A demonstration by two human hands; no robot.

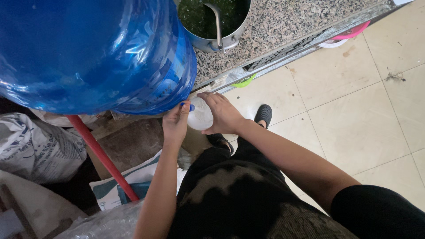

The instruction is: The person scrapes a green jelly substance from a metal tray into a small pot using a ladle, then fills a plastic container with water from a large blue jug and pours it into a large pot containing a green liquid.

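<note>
Two bare hands meet under big glossy blue water jug [88,53]. Left hand [176,123] pinches small blue tap [190,107]. Right hand [225,114] curled around round translucent plastic container [199,117] beneath tap. Speckled granite counter [283,22] behind, steel pot [217,24] on it.

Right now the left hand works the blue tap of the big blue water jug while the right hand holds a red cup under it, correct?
Not quite: in the head view the cup is clear whitish, not red. The left hand is at the tap of the water jug; the right hand holds the cup.
</note>
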